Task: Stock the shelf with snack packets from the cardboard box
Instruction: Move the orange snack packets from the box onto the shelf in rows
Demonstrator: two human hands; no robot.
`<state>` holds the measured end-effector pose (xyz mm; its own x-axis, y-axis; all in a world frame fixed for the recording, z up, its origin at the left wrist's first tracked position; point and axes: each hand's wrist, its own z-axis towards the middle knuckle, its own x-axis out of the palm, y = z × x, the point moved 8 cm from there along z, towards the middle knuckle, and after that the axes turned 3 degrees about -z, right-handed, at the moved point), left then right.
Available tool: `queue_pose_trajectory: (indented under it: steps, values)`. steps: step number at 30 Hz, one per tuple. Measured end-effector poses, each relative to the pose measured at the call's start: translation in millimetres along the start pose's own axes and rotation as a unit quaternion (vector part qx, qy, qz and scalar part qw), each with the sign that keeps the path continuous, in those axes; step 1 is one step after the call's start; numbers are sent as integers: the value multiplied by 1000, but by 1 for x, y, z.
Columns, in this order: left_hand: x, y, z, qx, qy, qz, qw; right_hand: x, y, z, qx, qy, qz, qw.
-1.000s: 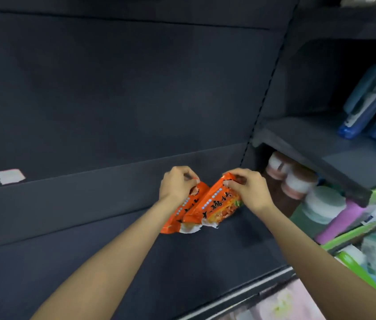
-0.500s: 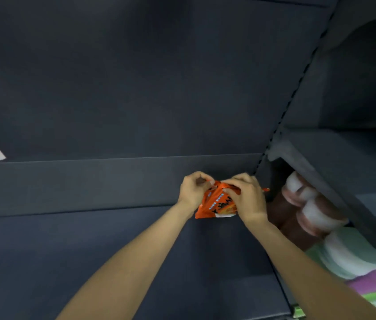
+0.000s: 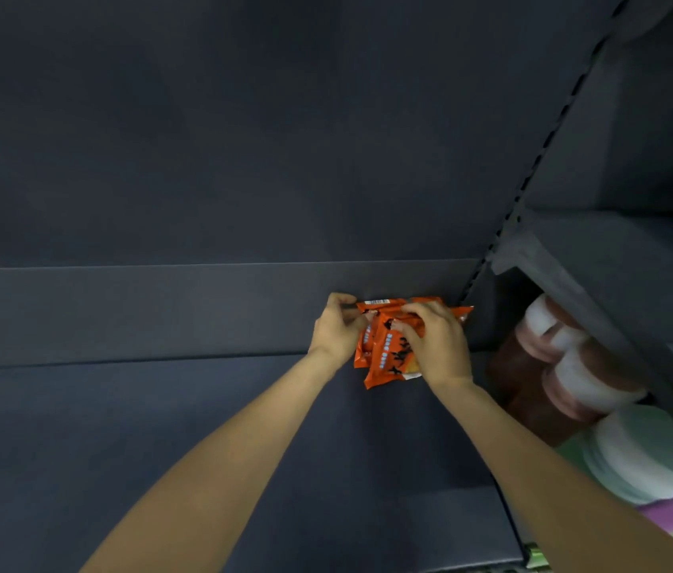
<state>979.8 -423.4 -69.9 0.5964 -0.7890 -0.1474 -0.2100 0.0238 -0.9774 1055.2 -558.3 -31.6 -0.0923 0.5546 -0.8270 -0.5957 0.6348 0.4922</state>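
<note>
The dark shelf (image 3: 161,448) held the orange snack packets (image 3: 388,349) at its back right corner (against the rear wall). The right hand (image 3: 436,345) gripped them from above, while the left hand (image 3: 336,328) pinched their left edge.

Dim, even light; wide-angle bending at edges, jars (image 3: 574,366) at right perhaps motion-blurred.
</note>
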Motion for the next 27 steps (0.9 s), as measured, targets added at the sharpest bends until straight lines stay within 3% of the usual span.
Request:
queue_pose_trajectory:
  steps: [6,12,18,27]
  values:
    - [10,7,-3,17,78,15,997,7,-6,-1,-5,41,-21,999]
    - [17,3,-6,3,107,22,994,14,-6,-3,-10,82,-16,996]
    - [3,-8,-12,33,12,99,994,6,-2,-7,-7,69,-12,998]
    - [-5,-29,-26,94,-18,179,979,-4,17,-12,-51,32,39,997]
